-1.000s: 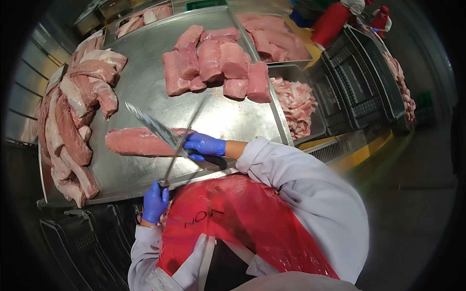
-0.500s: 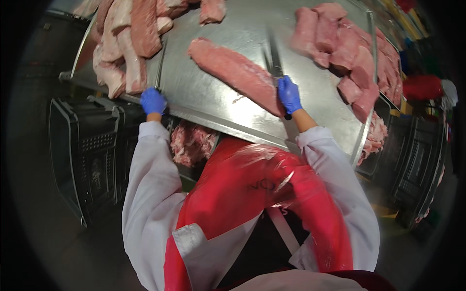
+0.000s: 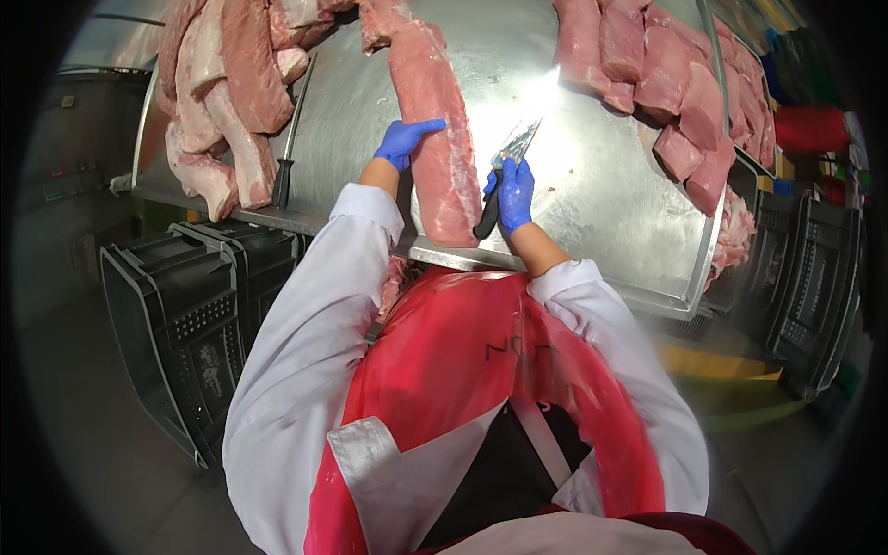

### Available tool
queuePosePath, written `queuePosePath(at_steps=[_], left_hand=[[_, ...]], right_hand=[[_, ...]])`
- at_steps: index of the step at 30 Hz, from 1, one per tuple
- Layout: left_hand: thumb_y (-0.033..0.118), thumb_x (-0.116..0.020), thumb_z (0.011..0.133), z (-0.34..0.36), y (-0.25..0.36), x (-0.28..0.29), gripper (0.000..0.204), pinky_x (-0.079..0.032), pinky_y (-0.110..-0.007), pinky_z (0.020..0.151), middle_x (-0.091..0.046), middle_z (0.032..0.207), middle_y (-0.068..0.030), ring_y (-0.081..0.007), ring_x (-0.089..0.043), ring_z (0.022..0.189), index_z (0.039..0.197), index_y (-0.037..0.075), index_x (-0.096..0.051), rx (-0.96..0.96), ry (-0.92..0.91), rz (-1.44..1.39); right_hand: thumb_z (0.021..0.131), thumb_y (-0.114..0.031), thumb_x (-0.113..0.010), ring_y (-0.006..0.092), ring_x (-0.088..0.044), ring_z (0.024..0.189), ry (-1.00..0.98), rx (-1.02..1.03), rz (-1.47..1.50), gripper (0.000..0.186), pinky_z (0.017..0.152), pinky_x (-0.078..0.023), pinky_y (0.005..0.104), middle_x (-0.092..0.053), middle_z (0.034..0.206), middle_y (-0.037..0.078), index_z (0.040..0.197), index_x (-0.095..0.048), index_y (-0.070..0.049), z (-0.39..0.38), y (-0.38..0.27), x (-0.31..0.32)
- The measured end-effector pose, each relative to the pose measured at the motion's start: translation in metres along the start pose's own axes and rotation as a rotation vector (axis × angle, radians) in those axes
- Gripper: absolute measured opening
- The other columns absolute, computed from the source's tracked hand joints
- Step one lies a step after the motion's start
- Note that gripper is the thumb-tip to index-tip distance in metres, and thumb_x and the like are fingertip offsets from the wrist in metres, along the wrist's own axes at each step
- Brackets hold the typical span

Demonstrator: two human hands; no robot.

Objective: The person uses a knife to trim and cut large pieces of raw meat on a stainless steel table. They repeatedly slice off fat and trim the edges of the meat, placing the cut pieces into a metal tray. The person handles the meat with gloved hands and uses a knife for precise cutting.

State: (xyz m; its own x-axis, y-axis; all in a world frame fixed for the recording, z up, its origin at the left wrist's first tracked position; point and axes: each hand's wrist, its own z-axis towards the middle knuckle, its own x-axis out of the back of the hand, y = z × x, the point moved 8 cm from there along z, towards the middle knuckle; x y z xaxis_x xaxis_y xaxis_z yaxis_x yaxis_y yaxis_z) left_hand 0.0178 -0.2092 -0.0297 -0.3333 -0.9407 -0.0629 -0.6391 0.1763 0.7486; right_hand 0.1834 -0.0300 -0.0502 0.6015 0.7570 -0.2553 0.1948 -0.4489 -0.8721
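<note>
A long pork loin (image 3: pixel 430 111) lies nearly straight away from me on the metal table, its near end close to the front edge. My left hand (image 3: pixel 407 141), in a blue glove, grips the loin's left side with the thumb across its top. To the right of the meat, my right hand (image 3: pixel 514 196), also gloved in blue, is closed on a knife (image 3: pixel 516 143) by its black handle. The blade points away and slightly right, over the table. A sharpening steel (image 3: pixel 290 139) with a black handle rests on the table left of my left hand.
Several long meat pieces (image 3: pixel 245 69) are heaped at the far left, and shorter cut pieces (image 3: pixel 666 79) at the far right. Black crates (image 3: pixel 199 314) stand below the table (image 3: pixel 601 222) on the left. Another black crate (image 3: pixel 800 287) and pale trimmings (image 3: pixel 733 231) are on the right.
My left hand has left the sharpening steel's handle and moved right onto the loin. The loin has turned to lie more straight away from me. The knife in my right hand has shifted left.
</note>
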Motion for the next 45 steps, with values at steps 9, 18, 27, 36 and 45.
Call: queuePosePath(at_steps=[9, 18, 27, 36, 45], left_hand=[[0.038, -0.089, 0.065, 0.007, 0.069, -0.06, 0.098, -0.054, -0.047, 0.094, -0.055, 0.13, -0.0319, -0.0382, -0.064, 0.113, 0.136, -0.01, -0.042, -0.275, 0.4, 1.015], [0.018, -0.061, 0.089, -0.064, 0.035, -0.24, 0.03, -0.047, -0.048, 0.075, -0.058, 0.099, -0.0121, -0.0272, -0.061, 0.084, 0.117, 0.007, -0.057, -1.006, 0.467, 1.951], [0.039, -0.084, 0.069, -0.072, 0.008, -0.174, 0.113, -0.039, -0.063, 0.106, -0.024, 0.157, -0.0256, -0.049, -0.034, 0.139, 0.157, 0.005, -0.021, -0.323, 0.431, 1.444], [0.029, -0.084, 0.059, -0.038, -0.008, -0.033, 0.117, -0.031, -0.039, 0.118, -0.042, 0.15, -0.0203, -0.0312, -0.039, 0.142, 0.155, 0.001, -0.024, -0.555, -0.106, 0.898], [0.017, -0.083, 0.053, -0.055, -0.012, -0.043, 0.114, -0.032, -0.038, 0.118, -0.049, 0.146, -0.0159, -0.0297, -0.045, 0.138, 0.154, 0.006, -0.032, -0.481, -0.406, 0.919]], right_hand=[[0.107, -0.022, -0.047, 0.0132, -0.057, 0.057, 0.118, 0.18, 0.081, 0.021, 0.049, -0.051, 0.0285, -0.057, 0.078, 0.008, 0.113, -0.051, -0.002, 0.027, -0.037, 0.092], [0.107, -0.024, -0.049, 0.0139, -0.056, 0.052, 0.221, 0.187, 0.075, 0.022, 0.045, -0.049, 0.0277, -0.059, 0.073, 0.008, 0.111, -0.054, -0.004, -0.035, -0.075, 0.233], [0.106, -0.02, -0.053, 0.0114, -0.056, 0.054, 0.231, 0.227, -0.069, 0.021, 0.049, -0.049, 0.0261, -0.061, 0.076, 0.006, 0.117, -0.058, -0.002, -0.079, -0.097, 0.329], [0.104, -0.021, -0.058, 0.0086, -0.055, 0.057, -0.173, -0.001, -0.196, 0.019, 0.05, -0.047, 0.0243, -0.06, 0.076, 0.004, 0.106, -0.054, -0.003, -0.024, -0.076, 0.236], [0.096, -0.018, -0.061, 0.0182, -0.064, 0.057, -0.131, 0.323, -0.485, 0.081, 0.056, -0.056, 0.0348, -0.069, 0.079, 0.011, 0.161, -0.017, -0.036, 0.107, -0.125, 0.132]])
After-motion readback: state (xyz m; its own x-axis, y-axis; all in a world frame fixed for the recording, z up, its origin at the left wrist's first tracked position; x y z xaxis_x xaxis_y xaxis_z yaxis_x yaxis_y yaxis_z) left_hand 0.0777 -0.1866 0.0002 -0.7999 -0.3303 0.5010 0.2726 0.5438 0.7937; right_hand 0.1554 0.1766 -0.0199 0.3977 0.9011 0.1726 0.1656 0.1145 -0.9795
